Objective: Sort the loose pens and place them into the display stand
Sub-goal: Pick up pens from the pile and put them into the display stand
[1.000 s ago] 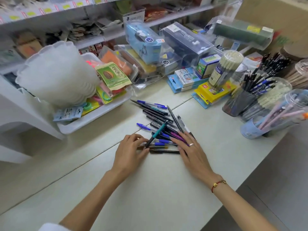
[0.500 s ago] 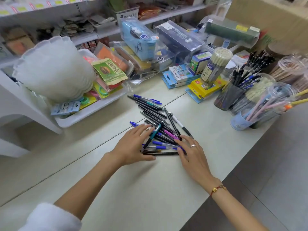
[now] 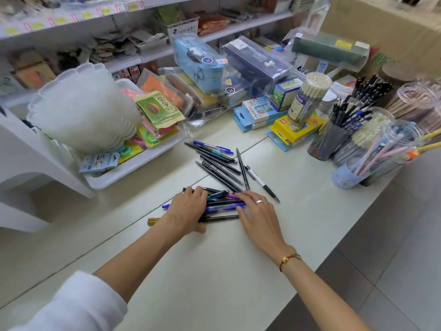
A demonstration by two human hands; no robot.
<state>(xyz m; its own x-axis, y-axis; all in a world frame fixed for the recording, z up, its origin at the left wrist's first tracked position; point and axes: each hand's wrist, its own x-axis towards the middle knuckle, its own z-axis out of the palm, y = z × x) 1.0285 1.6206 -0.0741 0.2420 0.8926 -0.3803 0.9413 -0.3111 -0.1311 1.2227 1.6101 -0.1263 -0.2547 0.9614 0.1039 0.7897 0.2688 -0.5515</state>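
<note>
White sleeve cut off at lower left corner; forearm beyond it bare. Red cord bracelet on the other wrist.

Left hand laid over left end of gathered bundle of pens, fingers curled around the barrels; exact number gripped not discernible, left ends hidden under the palm. Blue tip and gold tip protruding past the hand at left. Right hand flat against right end of same bundle, fingers straight and close together, ring on one finger; right ends of pens covered.

Bundle on the pale counter, near centre; long axis running left to right, roughly parallel to near edge.

Further back, loose pens untouched on the counter, mostly dark, fanned with long axes running diagonally from far left to near right. White-barrelled pen at the right of the fan, tip pointing near right.

Far right, clear pen cups holding upright stock; contents partly blurred. White tray of packets at far left. Shelf items behind out of focus, labels unreadable.
</note>
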